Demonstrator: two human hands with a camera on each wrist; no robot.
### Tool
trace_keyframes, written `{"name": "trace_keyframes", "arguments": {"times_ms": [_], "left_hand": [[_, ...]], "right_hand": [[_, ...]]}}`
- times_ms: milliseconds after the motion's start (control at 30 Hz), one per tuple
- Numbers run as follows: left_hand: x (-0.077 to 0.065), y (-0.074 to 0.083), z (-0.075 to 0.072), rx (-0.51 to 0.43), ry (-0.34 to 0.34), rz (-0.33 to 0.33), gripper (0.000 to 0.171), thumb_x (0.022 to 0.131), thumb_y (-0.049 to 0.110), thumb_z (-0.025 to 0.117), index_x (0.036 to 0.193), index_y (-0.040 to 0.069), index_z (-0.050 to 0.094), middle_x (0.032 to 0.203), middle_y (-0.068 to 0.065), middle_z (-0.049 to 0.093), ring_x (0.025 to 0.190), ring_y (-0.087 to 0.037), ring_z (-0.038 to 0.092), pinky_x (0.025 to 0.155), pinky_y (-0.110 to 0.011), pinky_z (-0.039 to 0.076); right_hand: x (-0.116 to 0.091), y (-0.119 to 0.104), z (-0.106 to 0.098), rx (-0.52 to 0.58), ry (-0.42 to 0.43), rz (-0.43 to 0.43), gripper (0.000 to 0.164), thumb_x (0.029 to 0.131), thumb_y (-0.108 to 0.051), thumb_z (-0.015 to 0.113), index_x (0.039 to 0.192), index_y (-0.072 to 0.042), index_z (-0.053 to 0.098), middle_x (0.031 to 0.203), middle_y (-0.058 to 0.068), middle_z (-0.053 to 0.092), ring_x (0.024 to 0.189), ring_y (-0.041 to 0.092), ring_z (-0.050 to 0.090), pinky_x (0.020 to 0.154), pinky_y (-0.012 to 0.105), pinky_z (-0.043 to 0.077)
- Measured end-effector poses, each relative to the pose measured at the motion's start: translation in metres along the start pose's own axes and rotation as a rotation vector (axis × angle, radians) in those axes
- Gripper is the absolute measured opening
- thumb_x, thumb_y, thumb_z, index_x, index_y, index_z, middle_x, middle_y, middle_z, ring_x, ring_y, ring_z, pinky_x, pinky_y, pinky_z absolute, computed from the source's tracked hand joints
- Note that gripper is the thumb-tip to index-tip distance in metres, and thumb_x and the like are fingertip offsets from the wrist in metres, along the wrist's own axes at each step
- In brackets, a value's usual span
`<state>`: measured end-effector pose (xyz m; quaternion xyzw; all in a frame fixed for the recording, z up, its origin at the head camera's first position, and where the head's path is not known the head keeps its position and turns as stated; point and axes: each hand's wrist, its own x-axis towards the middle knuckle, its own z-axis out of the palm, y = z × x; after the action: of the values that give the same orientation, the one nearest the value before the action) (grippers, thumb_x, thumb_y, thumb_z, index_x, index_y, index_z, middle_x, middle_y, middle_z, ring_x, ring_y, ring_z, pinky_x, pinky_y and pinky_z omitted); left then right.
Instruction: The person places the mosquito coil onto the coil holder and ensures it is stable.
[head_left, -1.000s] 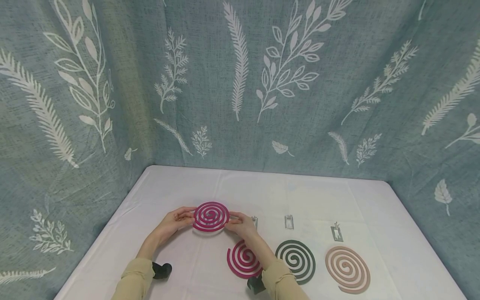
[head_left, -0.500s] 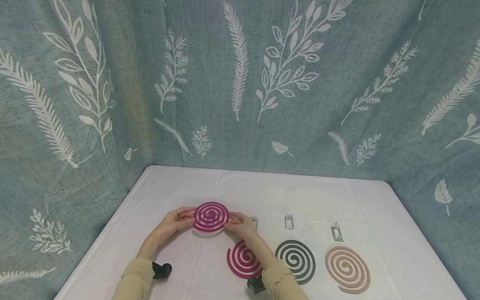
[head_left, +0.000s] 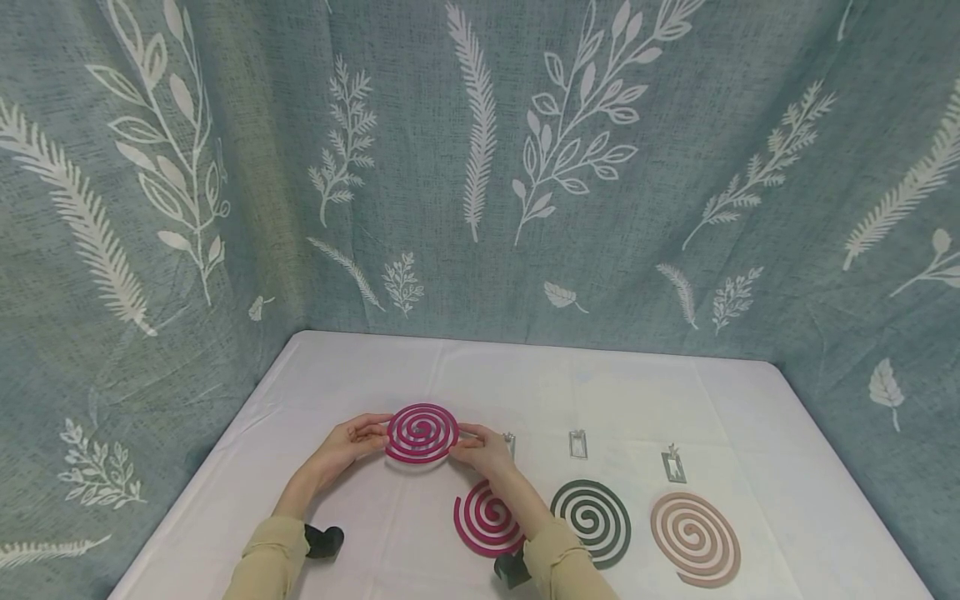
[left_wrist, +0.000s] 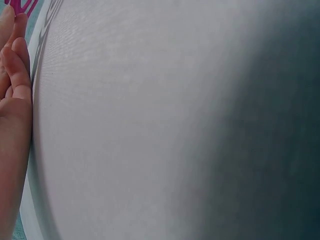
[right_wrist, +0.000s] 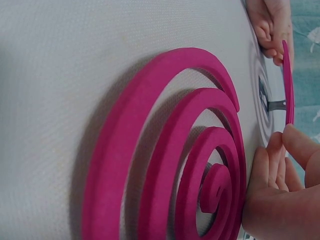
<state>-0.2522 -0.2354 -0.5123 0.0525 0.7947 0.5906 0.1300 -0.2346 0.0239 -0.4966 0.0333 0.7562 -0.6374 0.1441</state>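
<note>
Coil (head_left: 422,433) held flat above the table (head_left: 360,375), at a stand (right_wrist: 276,105) — left hand (head_left: 357,437) and right hand (head_left: 483,454) pinching opposite edges. Seemingly being seated — next calls for centring, then gentle release.

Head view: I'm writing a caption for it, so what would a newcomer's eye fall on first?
Probably the magenta mosquito coil, pinched at its edges by the left hand and right hand, left of the picture's centre. Next, perhaps, the row of coils at lower right: a second magenta coil partly behind the right forearm, then dark green and tan ones. Behind the table stands a blue-green curtain with white leaf prints.
</note>
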Motion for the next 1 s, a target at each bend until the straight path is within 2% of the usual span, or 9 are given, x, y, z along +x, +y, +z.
{"name": "trace_keyframes", "arguments": {"times_ms": [433, 767, 1000], "left_hand": [[0.0003, -0.001, -0.0003, -0.01, -0.007, 0.009, 0.056, 0.089, 0.024, 0.067, 0.135, 0.001, 0.047, 0.1, 0.003, 0.063, 0.093, 0.0, 0.059, 0.084, -0.012, 0.046], [0.0006, -0.0023, -0.0011, -0.003, -0.011, 0.018, 0.055, 0.089, 0.024, 0.066, 0.135, 0.001, 0.048, 0.102, 0.001, 0.063, 0.093, 0.0, 0.059, 0.084, -0.012, 0.046], [0.0006, -0.0026, -0.001, -0.007, -0.01, 0.017, 0.055, 0.089, 0.024, 0.067, 0.135, 0.001, 0.048, 0.101, 0.002, 0.064, 0.093, 0.0, 0.06, 0.085, -0.012, 0.046]], "right_hand": [[-0.0006, -0.0009, -0.0003, -0.001, 0.0, -0.009, 0.049, 0.082, -0.008, 0.069, 0.128, -0.002, 0.055, 0.089, 0.006, 0.071, 0.072, 0.006, 0.058, 0.067, 0.02, 0.045], [-0.001, 0.0001, 0.0003, 0.011, -0.002, -0.005, 0.049, 0.082, -0.008, 0.069, 0.129, -0.002, 0.055, 0.088, 0.004, 0.071, 0.074, 0.006, 0.059, 0.072, 0.022, 0.048], [-0.0002, 0.0011, 0.001, 0.014, 0.0, -0.002, 0.049, 0.082, -0.008, 0.069, 0.129, -0.002, 0.055, 0.087, 0.003, 0.071, 0.071, 0.004, 0.059, 0.071, 0.02, 0.048]]}}
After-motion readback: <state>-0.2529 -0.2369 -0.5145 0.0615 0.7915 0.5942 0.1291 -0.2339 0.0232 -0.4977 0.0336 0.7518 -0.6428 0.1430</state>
